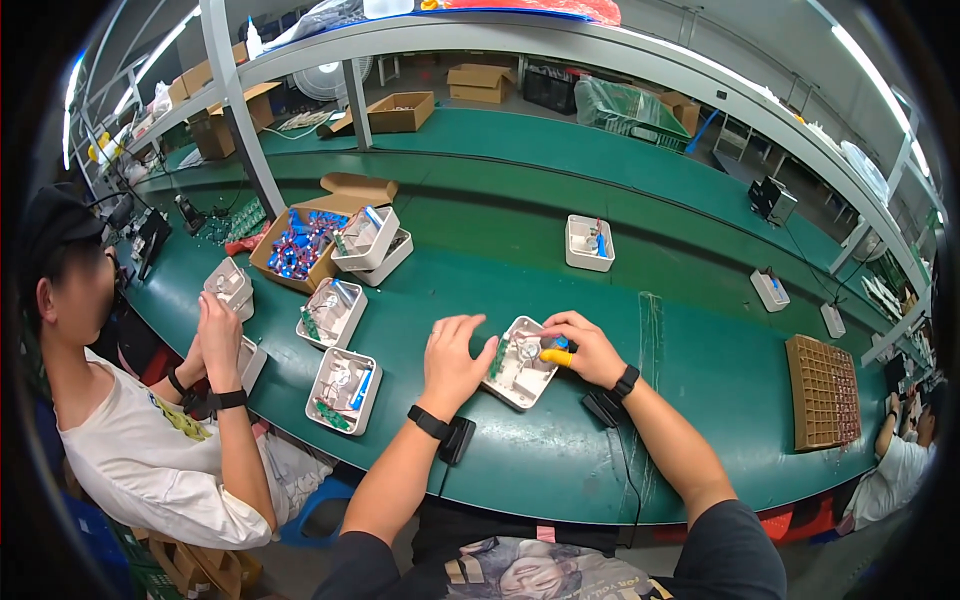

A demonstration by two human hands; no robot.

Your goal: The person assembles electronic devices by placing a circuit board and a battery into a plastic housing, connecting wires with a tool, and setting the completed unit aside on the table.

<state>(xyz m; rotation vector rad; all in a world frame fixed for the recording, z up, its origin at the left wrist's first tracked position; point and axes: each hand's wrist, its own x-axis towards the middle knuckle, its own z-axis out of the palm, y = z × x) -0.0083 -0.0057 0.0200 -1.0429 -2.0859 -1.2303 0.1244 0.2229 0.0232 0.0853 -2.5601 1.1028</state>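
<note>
In front of me a white plastic housing (523, 388) lies on the green bench, its inside facing up. It holds a green circuit board (497, 358), thin wires and a round clear part. My left hand (458, 362) is at its left side, fingers apart and nothing held, the thumb near the board. With my right hand (588, 350) I reach over its right wall, a yellow cover on one finger. The fingers close round a blue cylindrical battery (561, 342) at that wall, partly hidden by them.
Similar housings with boards and batteries (343, 391) stand left, beside a carton of blue batteries (300, 243). Others (590, 243) lie farther off. A divided brown tray (824, 393) is at right. Black cabled devices (457, 441) sit by my wrists. A co-worker (150, 430) works at left.
</note>
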